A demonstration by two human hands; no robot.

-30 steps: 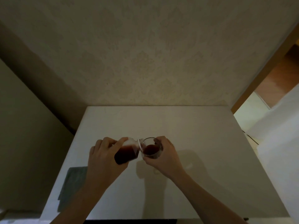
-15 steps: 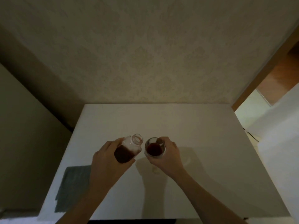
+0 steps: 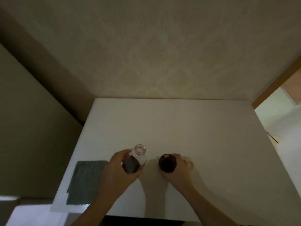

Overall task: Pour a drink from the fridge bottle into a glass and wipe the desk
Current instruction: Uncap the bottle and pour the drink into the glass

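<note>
My left hand (image 3: 118, 172) grips a clear bottle (image 3: 136, 158) with dark red drink in its lower half. The bottle stands nearly upright, its open mouth up and uncapped. A hand's width to its right, my right hand (image 3: 177, 172) wraps around a small glass (image 3: 167, 163) filled with dark red drink, at or just above the white desk (image 3: 187, 124). The bottle and glass are apart. A small pale round thing (image 3: 189, 164), possibly the bottle cap, lies just right of my right hand.
A grey-green cloth (image 3: 84, 180) lies flat at the desk's front left corner. A patterned wall rises behind the desk. A dark gap runs along the desk's left side, and a doorway (image 3: 280, 101) opens at the right.
The bottle has been tipped back from the glass to nearly upright. Both hands have drawn apart, bottle to the left, glass to the right and lower.
</note>
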